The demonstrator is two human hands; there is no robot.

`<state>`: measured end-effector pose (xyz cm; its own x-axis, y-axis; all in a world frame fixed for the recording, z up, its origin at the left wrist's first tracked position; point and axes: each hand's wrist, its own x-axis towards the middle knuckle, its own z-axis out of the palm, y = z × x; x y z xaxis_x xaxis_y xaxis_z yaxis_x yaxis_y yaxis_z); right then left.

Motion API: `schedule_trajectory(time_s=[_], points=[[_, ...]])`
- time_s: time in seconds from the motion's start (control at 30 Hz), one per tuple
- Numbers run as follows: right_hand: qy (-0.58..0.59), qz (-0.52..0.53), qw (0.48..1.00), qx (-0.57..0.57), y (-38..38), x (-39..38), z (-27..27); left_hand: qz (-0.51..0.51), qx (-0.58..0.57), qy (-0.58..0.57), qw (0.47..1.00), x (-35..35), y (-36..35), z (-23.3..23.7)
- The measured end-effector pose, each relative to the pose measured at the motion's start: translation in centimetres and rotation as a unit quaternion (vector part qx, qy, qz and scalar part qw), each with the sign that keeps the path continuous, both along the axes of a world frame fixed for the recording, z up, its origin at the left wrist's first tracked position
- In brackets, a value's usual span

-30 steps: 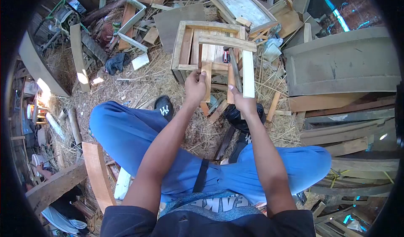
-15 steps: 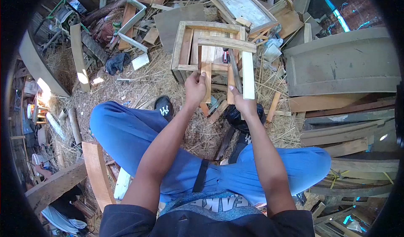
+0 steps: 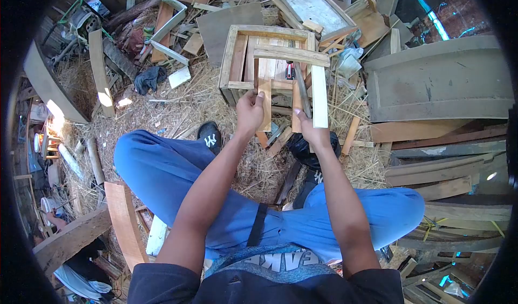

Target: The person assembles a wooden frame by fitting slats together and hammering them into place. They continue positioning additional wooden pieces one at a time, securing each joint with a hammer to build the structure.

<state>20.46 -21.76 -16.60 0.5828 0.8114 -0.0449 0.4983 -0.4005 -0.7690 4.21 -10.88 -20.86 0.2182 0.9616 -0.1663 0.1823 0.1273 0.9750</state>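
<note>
My left hand (image 3: 250, 112) is closed around the edge of a light wooden strip (image 3: 265, 107), thumb on its face. Closed lower down, my right hand (image 3: 314, 131) grips a second wooden strip (image 3: 296, 101), beside a narrow dark stick (image 3: 302, 90). A pale, brightly lit slat (image 3: 319, 96) runs down just right of that hand. Across the upper ends of these pieces lies a short crosspiece (image 3: 291, 55). Behind them stands an open wooden box frame (image 3: 232, 55), with a small red and black tool (image 3: 290, 71) visible through it.
Straw and wood scraps cover the ground. A framed panel (image 3: 310, 9) leans at the back, and a large grey panel (image 3: 437, 82) stands at right above stacked boards (image 3: 442, 166). A black bag (image 3: 299, 150) sits below my right hand. A plank (image 3: 124, 223) rises beside my left knee.
The pieces at my right hand have shifted very slightly to the right. Both hands keep the same grip.
</note>
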Motion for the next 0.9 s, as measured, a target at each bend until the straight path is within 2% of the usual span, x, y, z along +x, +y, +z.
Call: schedule_trajectory(time_s=[0.4, 0.6, 0.8, 0.9], points=[[0.027, -0.016, 0.999, 0.035, -0.1, -0.3, 0.4, -0.019, -0.003, -0.046, 0.999, -0.7, 0.8, -0.3], [0.0, -0.013, 1.0, 0.01, 0.0, 0.0, -0.1, -0.035, -0.042, -0.047, 0.997, -0.7, 1.0, -0.3], [-0.027, -0.012, 0.998, 0.051, -0.2, 0.1, -0.9, -0.049, -0.033, -0.057, 0.997, -0.9, 1.0, -0.1], [0.032, -0.02, 0.999, 0.037, -0.4, 0.1, -0.5, -0.045, -0.032, -0.055, 0.997, -0.7, 0.8, 0.5]])
